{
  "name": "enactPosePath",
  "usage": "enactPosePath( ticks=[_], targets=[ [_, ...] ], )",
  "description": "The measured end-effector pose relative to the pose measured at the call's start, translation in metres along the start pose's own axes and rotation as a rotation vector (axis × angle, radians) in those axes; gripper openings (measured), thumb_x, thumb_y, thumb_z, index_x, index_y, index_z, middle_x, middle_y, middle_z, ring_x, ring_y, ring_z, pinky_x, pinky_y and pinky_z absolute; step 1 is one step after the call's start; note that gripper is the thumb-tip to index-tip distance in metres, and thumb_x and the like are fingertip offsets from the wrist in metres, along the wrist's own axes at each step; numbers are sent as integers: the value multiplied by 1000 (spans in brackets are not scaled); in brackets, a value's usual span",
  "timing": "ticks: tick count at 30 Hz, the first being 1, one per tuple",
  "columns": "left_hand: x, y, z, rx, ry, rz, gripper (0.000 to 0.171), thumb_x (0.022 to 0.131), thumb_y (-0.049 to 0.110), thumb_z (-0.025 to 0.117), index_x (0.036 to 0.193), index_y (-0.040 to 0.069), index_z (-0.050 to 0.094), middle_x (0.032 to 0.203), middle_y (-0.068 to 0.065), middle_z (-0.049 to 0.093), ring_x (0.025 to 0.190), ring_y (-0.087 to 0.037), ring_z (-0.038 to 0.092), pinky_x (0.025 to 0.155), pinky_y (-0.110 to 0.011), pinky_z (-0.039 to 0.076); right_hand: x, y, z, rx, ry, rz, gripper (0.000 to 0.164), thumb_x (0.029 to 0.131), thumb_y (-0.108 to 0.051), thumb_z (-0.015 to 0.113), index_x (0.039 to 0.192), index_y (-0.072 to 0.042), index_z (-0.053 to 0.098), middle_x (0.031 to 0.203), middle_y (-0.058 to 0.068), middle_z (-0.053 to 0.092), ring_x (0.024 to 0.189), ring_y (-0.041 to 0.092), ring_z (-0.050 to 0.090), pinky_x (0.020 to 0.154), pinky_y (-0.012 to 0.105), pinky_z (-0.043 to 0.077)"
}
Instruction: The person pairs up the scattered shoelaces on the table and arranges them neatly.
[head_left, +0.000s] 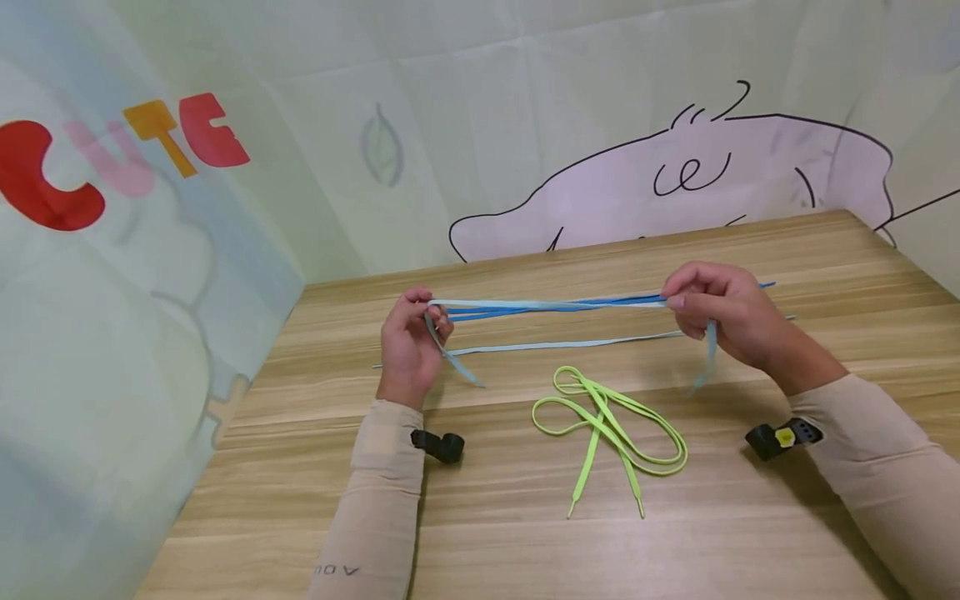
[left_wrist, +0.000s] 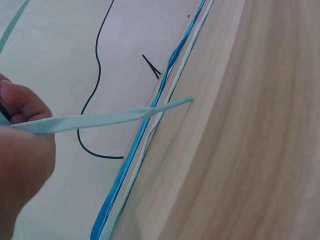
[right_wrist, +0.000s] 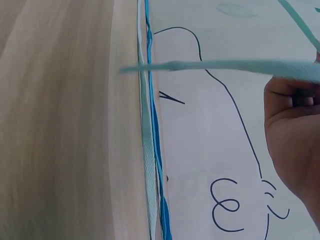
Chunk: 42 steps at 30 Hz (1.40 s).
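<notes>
A pale blue shoelace stretches nearly straight between my two hands, over the wooden table. My left hand pinches it near one end, and a short tail dangles below the fingers. Near the other end my right hand pinches it, its tail hanging down too. Behind the held lace, bright blue lace lies lengthwise on the table. A second pale blue lace lies alongside, closer to me. In the left wrist view the lace tail ends in a narrow tip.
A yellow-green shoelace, folded in loose loops, lies in front of the hands with its two tips toward me. The wooden table reaches back to a printed cloth wall. A small black camera sits on the left wrist.
</notes>
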<state>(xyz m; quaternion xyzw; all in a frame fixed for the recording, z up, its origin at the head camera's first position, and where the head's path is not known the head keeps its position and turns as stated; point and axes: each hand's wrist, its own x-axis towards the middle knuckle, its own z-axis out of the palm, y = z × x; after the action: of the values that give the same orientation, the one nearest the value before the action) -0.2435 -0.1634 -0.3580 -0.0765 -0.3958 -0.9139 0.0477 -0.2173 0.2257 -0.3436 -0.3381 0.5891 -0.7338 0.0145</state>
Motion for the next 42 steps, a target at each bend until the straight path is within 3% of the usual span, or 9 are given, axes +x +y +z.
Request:
enactPosePath(
  ticks=[7,14,21,26,35,39,42],
  targets=[
    [0,1,0,97,24,7,23,96,3,41,90,11,61,77,-1,59,65,-12,52,60,-22,43,-2,-4,-7,-162,131,77,10,95,11,55,97,5,63,62,7,47,53,22,38,47,32,34],
    [1,0,1,133,42,16,22,99,1,46,97,10,66,81,-1,59,66,-12,52,59,-21,43,-4,-1,-15,-208,129,132,13,95,8,59,101,-2,66,63,5,49,54,20,41,49,29,38],
    [1,1,1,157,89,55,20,99,-4,54,104,5,71,78,-4,56,69,-12,55,58,-21,42,-5,-1,-20,-406,149,189,14,94,0,66,106,-8,68,62,5,50,54,19,48,53,31,41],
    [1,1,-1,160,99,64,19,99,-3,56,104,6,72,79,-5,57,70,-12,55,58,-21,42,-5,-2,-20,-484,169,231,16,96,-7,67,112,-7,68,64,5,50,56,20,49,55,34,41],
    [2,-1,-2,153,102,79,14,98,-3,56,103,6,65,79,-3,57,69,-11,56,57,-21,42,-4,-2,-21,-581,217,385,33,98,-26,68,116,1,65,72,3,55,61,22,52,62,32,45],
    [2,-1,-2,153,105,85,16,98,-3,55,98,10,65,80,-3,58,68,-11,56,56,-21,42,-4,1,-25,-572,229,416,26,98,-28,67,107,-4,69,83,2,56,63,21,52,63,31,46],
    [1,-2,-2,159,100,89,17,98,-2,55,96,10,66,82,-3,59,68,-11,55,56,-21,41,-4,2,-27,-537,248,413,19,98,-27,67,100,-9,71,80,2,53,61,20,52,60,31,47]
  ],
)
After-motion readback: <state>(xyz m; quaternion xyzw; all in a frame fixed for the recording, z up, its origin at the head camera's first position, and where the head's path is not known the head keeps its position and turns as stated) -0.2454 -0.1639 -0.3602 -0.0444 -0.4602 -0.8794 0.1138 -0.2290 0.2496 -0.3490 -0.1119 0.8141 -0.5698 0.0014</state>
